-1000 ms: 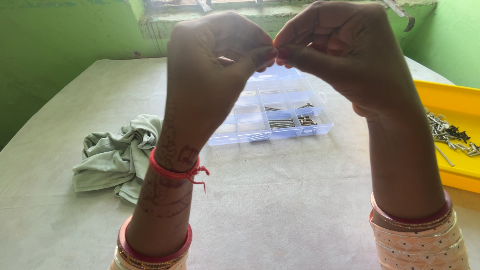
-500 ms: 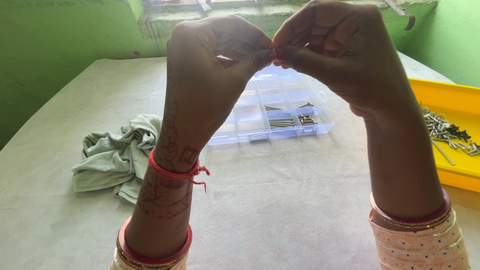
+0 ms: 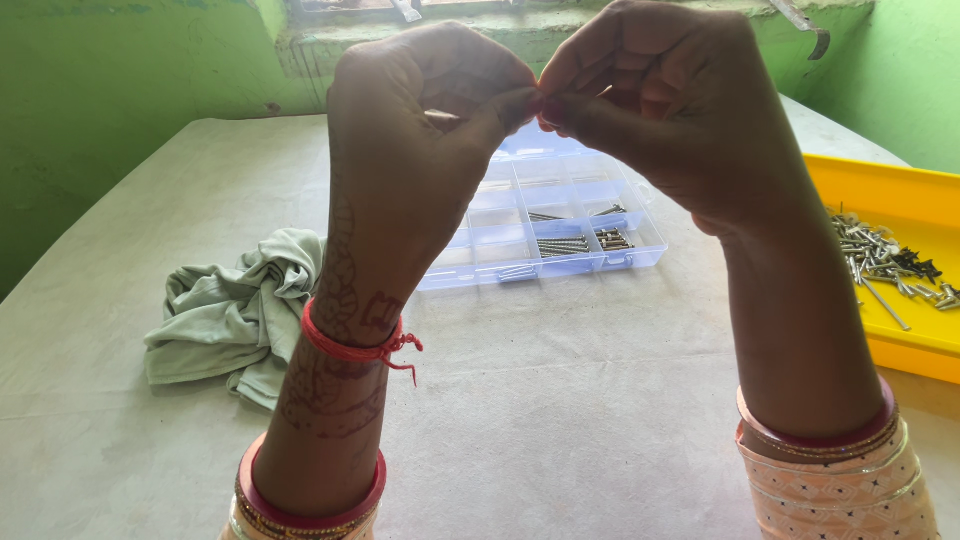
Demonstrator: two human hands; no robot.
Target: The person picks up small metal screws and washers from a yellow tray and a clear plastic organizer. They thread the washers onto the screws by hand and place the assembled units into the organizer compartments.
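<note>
Both hands are raised close to the camera, fingertips meeting. My left hand [image 3: 425,120] is curled, and a thin metal pin or screw [image 3: 441,116] shows between its fingers. My right hand [image 3: 665,110] pinches at the same spot, thumb and forefinger pressed together against the left fingertips. What exactly sits between the fingertips is hidden. Behind the hands a clear plastic compartment box [image 3: 560,225] lies on the table, holding several metal screws in some compartments.
A yellow tray [image 3: 900,200] with several loose screws and nails stands at the right edge. A crumpled pale green cloth [image 3: 235,315] lies at the left on the grey table [image 3: 560,420]. Green walls and a ledge close off the back.
Both hands have stayed raised with fingertips together; only slight shifts of the fingers show.
</note>
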